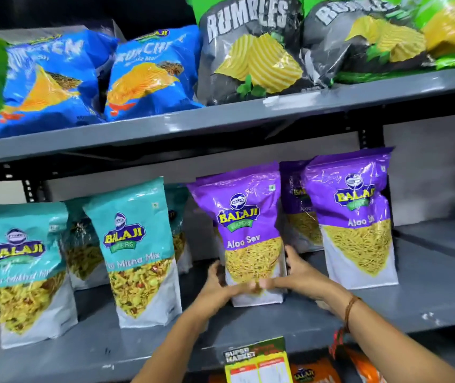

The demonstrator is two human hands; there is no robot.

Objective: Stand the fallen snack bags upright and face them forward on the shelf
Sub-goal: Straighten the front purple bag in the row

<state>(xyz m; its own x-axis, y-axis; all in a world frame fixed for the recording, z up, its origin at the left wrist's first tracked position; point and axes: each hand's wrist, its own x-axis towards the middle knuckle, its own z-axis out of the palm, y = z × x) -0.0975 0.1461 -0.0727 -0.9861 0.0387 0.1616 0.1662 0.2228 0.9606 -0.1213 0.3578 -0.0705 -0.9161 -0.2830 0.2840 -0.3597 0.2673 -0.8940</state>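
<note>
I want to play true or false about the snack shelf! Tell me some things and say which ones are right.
1. Both hands hold the purple Aloo Sev bag. True: the left hand and right hand grip its lower part.
2. That bag is lying flat. False: it stands upright, label forward.
3. The teal Mitha Mix bags stand left of the purple ones. True.
4. The Rumbles bags sit on the lower shelf. False: they are on the upper shelf.
5. The blue bags are right of the Rumbles bags. False: they are to the left.
</note>
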